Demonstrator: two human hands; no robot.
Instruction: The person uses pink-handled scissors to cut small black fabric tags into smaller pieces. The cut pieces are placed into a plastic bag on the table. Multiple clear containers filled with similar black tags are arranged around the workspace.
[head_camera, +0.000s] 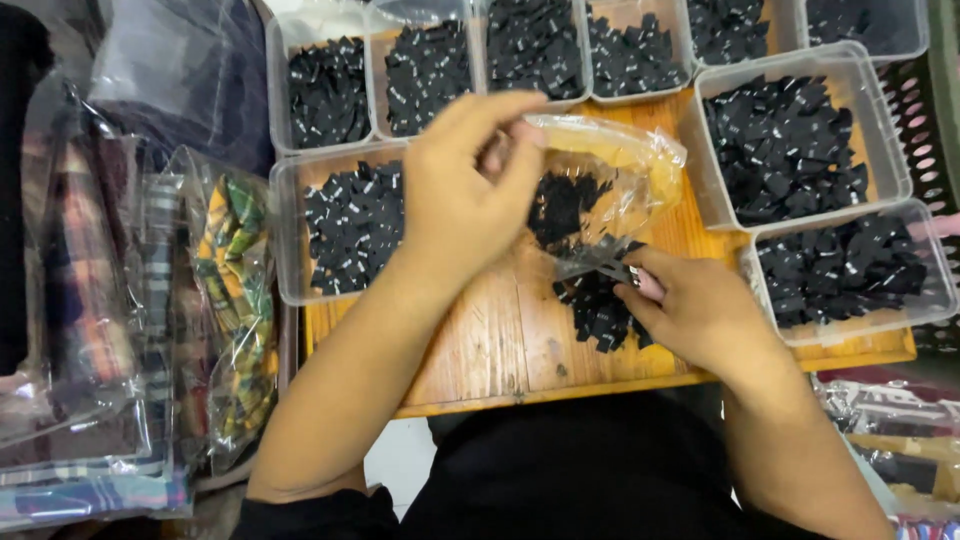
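Note:
My left hand (465, 185) pinches the top of a clear plastic bag (610, 165) that holds small black fabric labels. My right hand (700, 310) grips the bag's lower corner near a loose pile of black labels (595, 310) lying on the wooden board (500, 340). The bag is tilted, its contents bunched in the middle.
Several clear plastic bins of black labels ring the board: one at the left (350, 225), two at the right (785, 145) (850, 270), more along the back. Bagged plaid fabrics (120, 320) are stacked at the left. More packets (900, 430) lie at the lower right.

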